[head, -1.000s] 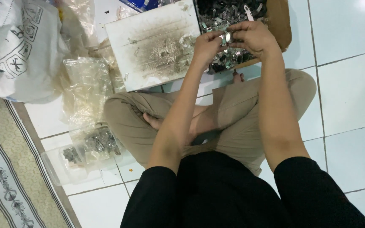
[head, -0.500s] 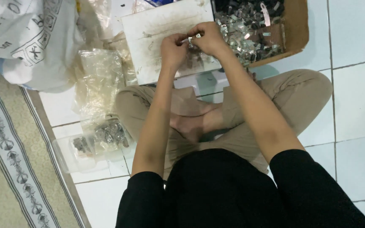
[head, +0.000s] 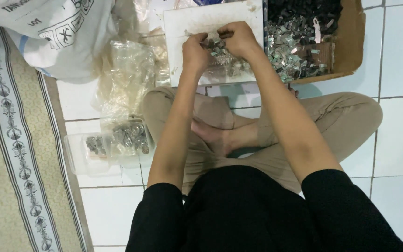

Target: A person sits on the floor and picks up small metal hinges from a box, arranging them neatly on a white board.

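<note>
I sit cross-legged on white floor tiles. Both hands are up in front of me over a worn white board (head: 197,21). My left hand (head: 195,50) and my right hand (head: 237,38) are closed side by side, fingers pinched together on small shiny metal pieces (head: 214,45) held between them. More of the same metal pieces lie on the board just under the hands. To the right of the board a brown cardboard box (head: 354,42) holds a heap of small metal parts (head: 295,44).
A clear plastic tray (head: 78,156) with bagged metal parts sits by my left knee. Crumpled clear plastic bags (head: 129,74) lie behind it. A large white sack (head: 66,35) is at the top left. A patterned rug (head: 15,154) runs along the left.
Both hands have moved left, from over the cardboard box to over the white board, still closed together on small metal pieces. The view has shifted right and slightly down.
</note>
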